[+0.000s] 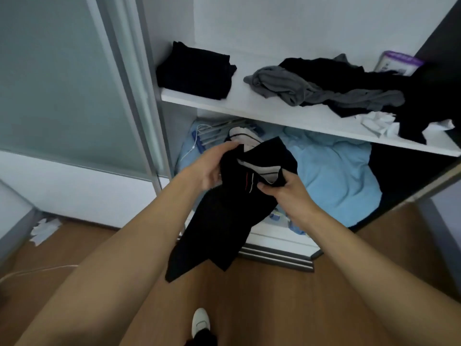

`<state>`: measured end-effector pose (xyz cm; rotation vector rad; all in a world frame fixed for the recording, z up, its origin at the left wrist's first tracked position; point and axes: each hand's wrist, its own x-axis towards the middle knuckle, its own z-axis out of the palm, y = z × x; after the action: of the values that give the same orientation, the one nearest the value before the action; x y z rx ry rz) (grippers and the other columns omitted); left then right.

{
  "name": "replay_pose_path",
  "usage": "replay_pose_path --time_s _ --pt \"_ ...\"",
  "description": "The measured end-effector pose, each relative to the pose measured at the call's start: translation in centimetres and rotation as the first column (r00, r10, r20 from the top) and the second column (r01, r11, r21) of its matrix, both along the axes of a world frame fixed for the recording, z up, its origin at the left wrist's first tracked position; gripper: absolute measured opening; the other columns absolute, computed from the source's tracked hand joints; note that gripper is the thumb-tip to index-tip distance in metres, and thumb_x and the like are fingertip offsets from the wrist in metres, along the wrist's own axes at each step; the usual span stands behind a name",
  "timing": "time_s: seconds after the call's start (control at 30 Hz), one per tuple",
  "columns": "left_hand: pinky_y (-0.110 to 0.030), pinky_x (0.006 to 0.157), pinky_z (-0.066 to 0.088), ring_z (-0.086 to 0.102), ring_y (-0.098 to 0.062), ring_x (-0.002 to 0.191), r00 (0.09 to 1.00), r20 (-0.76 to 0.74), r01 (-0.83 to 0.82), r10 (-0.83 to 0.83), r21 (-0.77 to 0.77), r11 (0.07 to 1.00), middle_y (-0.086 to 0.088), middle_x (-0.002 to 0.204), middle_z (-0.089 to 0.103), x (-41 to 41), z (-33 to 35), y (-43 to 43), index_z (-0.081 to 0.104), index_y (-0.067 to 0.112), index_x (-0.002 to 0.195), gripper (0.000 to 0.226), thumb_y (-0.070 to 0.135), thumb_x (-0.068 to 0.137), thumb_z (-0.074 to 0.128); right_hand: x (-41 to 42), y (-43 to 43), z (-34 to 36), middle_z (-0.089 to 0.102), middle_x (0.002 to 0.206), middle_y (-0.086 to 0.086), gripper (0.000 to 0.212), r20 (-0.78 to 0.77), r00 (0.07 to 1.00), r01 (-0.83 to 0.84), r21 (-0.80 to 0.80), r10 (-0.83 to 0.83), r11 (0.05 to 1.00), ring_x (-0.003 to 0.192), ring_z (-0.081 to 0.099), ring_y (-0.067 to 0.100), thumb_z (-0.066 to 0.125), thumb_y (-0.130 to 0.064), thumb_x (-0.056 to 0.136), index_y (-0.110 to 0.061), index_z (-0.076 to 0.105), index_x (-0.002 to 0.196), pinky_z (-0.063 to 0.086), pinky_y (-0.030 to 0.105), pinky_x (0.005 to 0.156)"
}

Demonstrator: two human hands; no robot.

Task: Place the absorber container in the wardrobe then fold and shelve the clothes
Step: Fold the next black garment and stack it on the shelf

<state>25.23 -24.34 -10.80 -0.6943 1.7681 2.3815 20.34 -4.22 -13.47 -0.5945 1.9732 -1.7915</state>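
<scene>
Wardrobe (299, 26) open, straight ahead of both hands. Its white shelf (237, 101) runs above and beyond them. Light-blue cloth (336, 176) heaped in the bottom compartment, just behind the right hand.

Loose pile (336, 83) of grey and black clothes on the shelf, up and to the right of the hands, unfolded. Black garment (224, 216) held between the hands, hanging down toward the floor, its striped collar area uppermost. Folded black stack (195, 71) on the shelf, above the left hand. Absorber container (399, 63), white with a purple top, sits at the shelf's far right behind the pile, so that part looks done.

Left hand (212, 168) holds the garment's upper edge, fingers partly hidden behind the cloth. Right hand (287, 193) pinches it near the collar, thumb on top. Hands close together.

Step in hand: folding. Next likely needs the garment spread flat and the edges matched before it joins the stack
</scene>
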Motion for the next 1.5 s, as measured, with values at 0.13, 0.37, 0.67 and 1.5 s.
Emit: replay_pose_path --time_s 0.13,0.37,0.67,1.5 --pt "-0.026 0.056 0.05 0.06 -0.02 0.056 0.997 0.001 -0.071 0.072 -0.118 0.99 -0.007 0.068 0.062 1.4 1.5 7.2 0.067 0.014 0.063 0.02 0.007 0.079 0.059 3.7 7.6 0.1 0.072 0.117 -0.01 0.045 0.044 0.982 -0.19 0.324 0.186 0.927 0.108 0.067 0.006 0.078 -0.03 0.084 -0.022 0.065 0.126 0.051 0.022 0.091" --pt "-0.023 0.05 0.037 0.043 -0.018 0.044 0.998 0.061 0.004 0.013 -0.262 0.965 0.0 0.051 0.044 6.6 2.0 16.2 0.049 0.023 0.046 0.011 0.015 0.053 0.052 6.6 20.4 -0.6 0.062 0.119 -0.008 0.05 -0.268 0.962 0.105 0.554 0.057 0.826 0.104 0.061 0.01 0.079 -0.039 0.082 -0.02 0.061 0.125 0.047 0.021 0.088" --pt "-0.017 0.048 0.038 0.042 -0.018 0.038 0.986 0.096 0.158 -0.136 -0.275 0.948 -0.001 0.047 0.042 9.4 6.4 21.4 0.047 0.02 0.041 0.013 0.016 0.053 0.05 12.4 22.6 -0.3 0.058 0.069 -0.006 0.031 -0.481 0.752 -0.006 0.678 0.45 0.735 0.069 0.055 0.012 0.069 -0.048 0.088 -0.032 0.055 0.065 0.041 0.033 0.063" --pt "-0.015 0.044 0.041 0.054 -0.011 0.044 0.987 -0.08 0.095 -0.142 -0.425 0.9 0.003 0.049 0.055 17.0 3.6 6.7 0.064 0.019 0.053 0.026 -0.001 0.053 0.048 15.8 13.7 5.6 0.072 0.118 -0.004 0.02 -0.684 0.516 0.057 0.627 0.515 0.777 0.107 0.055 0.008 0.064 -0.023 0.096 -0.026 0.076 0.111 0.041 0.027 0.092"
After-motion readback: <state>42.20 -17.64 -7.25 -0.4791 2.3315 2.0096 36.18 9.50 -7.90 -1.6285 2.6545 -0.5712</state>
